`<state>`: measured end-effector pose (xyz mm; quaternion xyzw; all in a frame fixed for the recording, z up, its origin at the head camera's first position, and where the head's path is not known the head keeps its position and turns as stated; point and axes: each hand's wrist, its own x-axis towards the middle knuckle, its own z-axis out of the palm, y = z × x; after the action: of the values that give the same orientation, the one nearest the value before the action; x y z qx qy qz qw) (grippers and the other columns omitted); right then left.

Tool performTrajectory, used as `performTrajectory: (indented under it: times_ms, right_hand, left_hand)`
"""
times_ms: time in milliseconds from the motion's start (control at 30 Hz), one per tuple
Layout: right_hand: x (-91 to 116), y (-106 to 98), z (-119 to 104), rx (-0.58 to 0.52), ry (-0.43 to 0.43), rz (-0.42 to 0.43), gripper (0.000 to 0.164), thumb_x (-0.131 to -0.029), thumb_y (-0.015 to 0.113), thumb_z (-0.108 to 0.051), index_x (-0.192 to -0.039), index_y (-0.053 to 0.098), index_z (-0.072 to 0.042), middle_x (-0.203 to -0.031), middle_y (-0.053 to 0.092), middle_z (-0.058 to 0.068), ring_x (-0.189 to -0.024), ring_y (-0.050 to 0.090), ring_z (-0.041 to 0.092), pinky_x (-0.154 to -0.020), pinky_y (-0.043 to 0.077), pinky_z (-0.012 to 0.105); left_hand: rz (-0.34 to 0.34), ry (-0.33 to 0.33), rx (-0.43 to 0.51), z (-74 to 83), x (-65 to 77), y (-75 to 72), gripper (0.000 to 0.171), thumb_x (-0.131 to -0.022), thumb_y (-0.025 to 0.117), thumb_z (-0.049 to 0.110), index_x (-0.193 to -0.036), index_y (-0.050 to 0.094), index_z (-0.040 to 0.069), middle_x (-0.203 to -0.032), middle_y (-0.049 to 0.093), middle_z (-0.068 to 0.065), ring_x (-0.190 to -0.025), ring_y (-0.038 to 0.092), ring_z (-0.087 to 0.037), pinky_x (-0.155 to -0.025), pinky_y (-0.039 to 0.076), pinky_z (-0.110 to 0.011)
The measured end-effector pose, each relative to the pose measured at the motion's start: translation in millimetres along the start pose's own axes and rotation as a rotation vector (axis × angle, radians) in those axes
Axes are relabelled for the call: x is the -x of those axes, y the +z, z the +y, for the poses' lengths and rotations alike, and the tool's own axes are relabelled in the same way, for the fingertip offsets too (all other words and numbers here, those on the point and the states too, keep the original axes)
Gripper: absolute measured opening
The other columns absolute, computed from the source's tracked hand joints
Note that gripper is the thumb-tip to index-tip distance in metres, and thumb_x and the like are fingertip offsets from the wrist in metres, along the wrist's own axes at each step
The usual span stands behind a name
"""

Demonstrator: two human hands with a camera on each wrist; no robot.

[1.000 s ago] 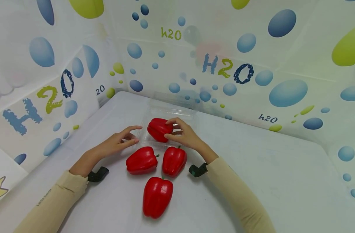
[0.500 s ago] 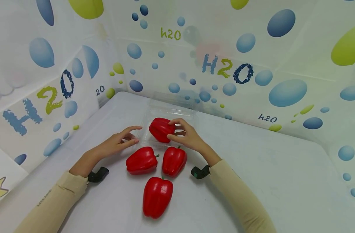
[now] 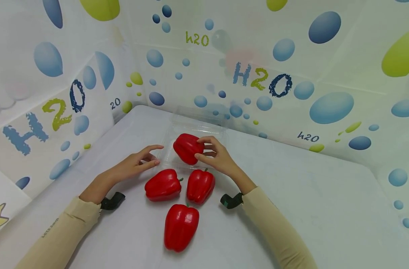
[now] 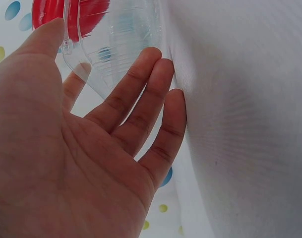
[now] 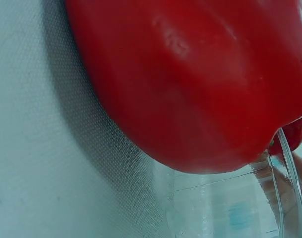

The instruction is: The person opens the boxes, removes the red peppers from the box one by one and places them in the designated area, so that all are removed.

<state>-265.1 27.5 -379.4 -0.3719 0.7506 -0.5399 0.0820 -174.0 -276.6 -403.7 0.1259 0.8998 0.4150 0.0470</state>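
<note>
My right hand point(image 3: 218, 157) grips a red bell pepper point(image 3: 187, 148) by its right side, over the clear plastic box point(image 3: 204, 129) with its lid raised. Fingers and thumb curve round the pepper. At the box's left side is my left hand point(image 3: 132, 164), its fingers loosely extended and holding nothing. The left wrist view shows its fingers beside the clear wall; whether they touch it I cannot tell. Two more bell peppers, one on the left point(image 3: 163, 185) and one on the right point(image 3: 200, 186), lie in front of the box. The right wrist view is mostly filled by a bell pepper point(image 5: 190, 89).
Nearest to me on the white table point(image 3: 308, 201) lies another bell pepper point(image 3: 181, 228). A patterned sheet point(image 3: 197, 82) covers the walls behind and to the left. Black devices, one at the left wrist point(image 3: 112, 201) and one at the right point(image 3: 231, 201), stick out inward.
My right hand has shifted slightly right, carrying the pepper with it and turning it a little. The left hand and the other peppers have stayed put.
</note>
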Motion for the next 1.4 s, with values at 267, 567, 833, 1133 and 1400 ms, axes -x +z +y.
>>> performTrajectory:
  times_ms: [267, 567, 833, 1133, 1400]
  right_hand:
    - [4.7, -1.0, -8.6, -0.063, 0.001, 0.019, 0.046, -0.09, 0.066, -0.002, -0.131, 0.047, -0.001, -0.133, 0.051, 0.017, -0.114, 0.056, 0.034, -0.096, 0.052, 0.042]
    - [6.6, -3.3, -4.6, -0.094, -0.003, 0.047, 0.046, -0.09, 0.066, -0.002, -0.132, 0.048, -0.003, -0.133, 0.052, 0.015, -0.115, 0.055, 0.031, -0.093, 0.053, 0.036]
    - [9.4, -4.9, -2.6, -0.134, -0.023, 0.075, 0.045, -0.089, 0.065, 0.001, -0.131, 0.048, -0.001, -0.131, 0.053, 0.017, -0.113, 0.056, 0.031, -0.09, 0.054, 0.031]
    - [17.3, -10.1, -0.7, -0.204, -0.033, 0.047, 0.045, -0.09, 0.064, -0.004, -0.132, 0.047, 0.0, -0.132, 0.053, 0.019, -0.112, 0.057, 0.029, -0.092, 0.053, 0.032]
    - [21.3, -12.8, -2.8, -0.238, -0.044, 0.019, 0.047, -0.09, 0.064, -0.007, -0.133, 0.046, 0.002, -0.133, 0.052, 0.022, -0.115, 0.055, 0.032, -0.088, 0.055, 0.034]
  left_hand:
    - [0.0, 0.004, -0.001, 1.8, 0.3, 0.0, 0.059, -0.097, 0.059, 0.031, -0.149, 0.032, 0.027, -0.124, 0.06, -0.015, -0.114, 0.056, -0.033, -0.089, 0.053, -0.05]
    - [0.0, 0.003, -0.004, 2.8, 0.7, -0.3, 0.06, -0.096, 0.059, 0.03, -0.15, 0.032, 0.027, -0.124, 0.06, -0.015, -0.114, 0.056, -0.033, -0.089, 0.054, -0.049]
    - [0.008, 0.004, -0.01, 2.0, 0.0, -0.3, 0.059, -0.097, 0.059, 0.031, -0.149, 0.032, 0.026, -0.123, 0.06, -0.016, -0.113, 0.056, -0.033, -0.089, 0.053, -0.05]
    - [0.0, 0.003, -0.002, 3.6, 1.2, 1.0, 0.059, -0.097, 0.058, 0.03, -0.149, 0.033, 0.025, -0.123, 0.061, -0.015, -0.114, 0.056, -0.033, -0.089, 0.053, -0.05]
    - [-0.009, 0.016, 0.003, 6.2, 3.3, -2.2, 0.059, -0.097, 0.057, 0.029, -0.15, 0.031, 0.022, -0.125, 0.06, -0.018, -0.115, 0.056, -0.034, -0.089, 0.053, -0.051]
